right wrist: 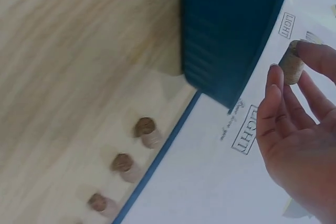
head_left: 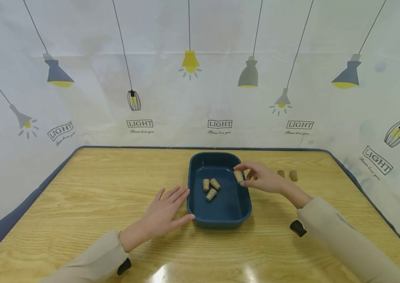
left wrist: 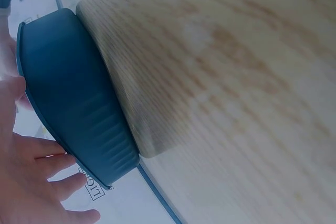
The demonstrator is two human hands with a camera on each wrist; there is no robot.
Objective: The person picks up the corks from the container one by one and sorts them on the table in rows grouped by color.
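A dark blue rectangular tray [head_left: 221, 214] stands on the wooden table. Three tapered cork stoppers lie inside it, one of them a cork [head_left: 211, 194] nearest the front. My right hand [head_left: 265, 179] pinches another cork stopper [head_left: 238, 176] between thumb and fingers, over the tray's right rim. The right wrist view shows this cork [right wrist: 292, 65] held up at the fingertips. My left hand [head_left: 166, 212] has its fingers spread, with thumb and fingertips at the tray's left rim. From the left wrist, the tray's outer wall [left wrist: 73, 93] shows beside those fingers.
Right of the tray, several more corks stand in a row on the table, among them a cork [head_left: 293, 175] at the far end and one [right wrist: 147, 132] near the tray. Behind the table [head_left: 115, 177] hangs a white backdrop [head_left: 171, 98] printed with lamps.
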